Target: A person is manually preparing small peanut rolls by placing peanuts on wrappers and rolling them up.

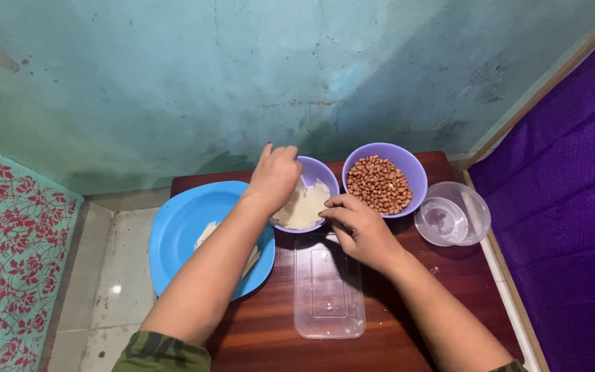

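Nearest me, at six o'clock, the sleeves (pixel 163 353) are showing camouflage green, and both forearms are reaching up over the table (pixel 408 331). Just above them a clear lid (pixel 328 289) is lying flat on the wood. My left hand (pixel 273 176) is curling over the far rim of the small bowl (pixel 325 172) at twelve o'clock, fingers bent and closing on the pale sheets (pixel 304 207) inside. My right hand (pixel 363 231) is pinching the near edge of those sheets between thumb and fingertips, narrow.

I am judging the sheets thin, limp and light, likely to tear or cling together, so I would be lifting one by its corner, gently. More sheets are lying on the blue plate (pixel 187 227) at nine o'clock. The peanut bowl (pixel 380 179) is sitting at one o'clock, touching the small bowl. A clear tub (pixel 452 213) is resting at three o'clock. I am seeing no labels or signs; only a red-flowered mat (pixel 8 255) far at nine.
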